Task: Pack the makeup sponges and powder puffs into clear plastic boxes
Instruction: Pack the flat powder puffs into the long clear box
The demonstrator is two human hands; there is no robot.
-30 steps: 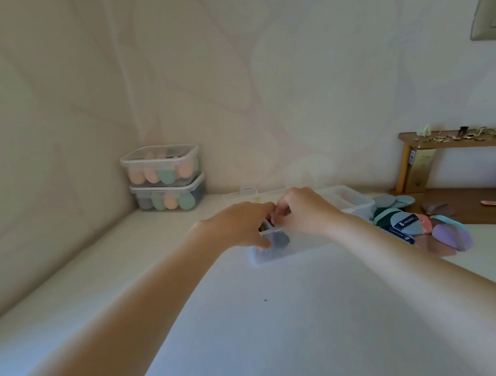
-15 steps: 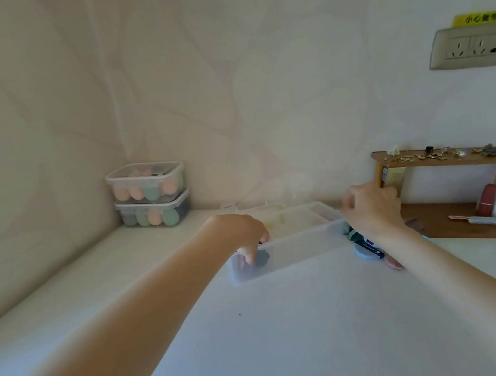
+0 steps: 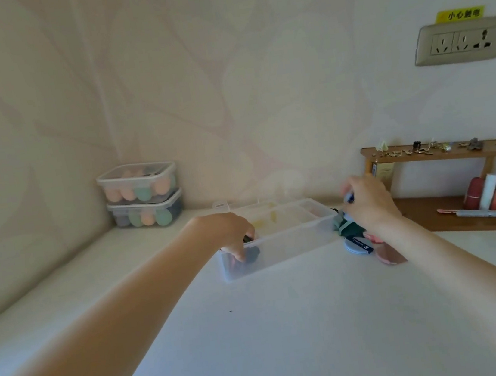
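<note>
A long clear plastic box (image 3: 292, 243) with compartments lies open on the white table. My left hand (image 3: 226, 233) reaches into its left end, fingers pressing on a dark puff (image 3: 253, 254) inside. My right hand (image 3: 368, 203) hovers just past the box's right end, above a pile of powder puffs (image 3: 358, 244), and pinches a puff with a blue band between its fingers. The pile shows a light blue puff, a dark green one and a pinkish one, partly hidden by my wrist.
Two closed clear boxes (image 3: 140, 195) full of coloured sponges are stacked in the back left corner. A wooden shelf (image 3: 444, 152) with small trinkets stands at the right wall, cosmetics (image 3: 493, 190) under it. A wall socket (image 3: 461, 41) hangs above.
My right hand left the box's left end, moved right to the puff pile and lifted a puff. My left hand stayed in the box. The view tilted upward.
</note>
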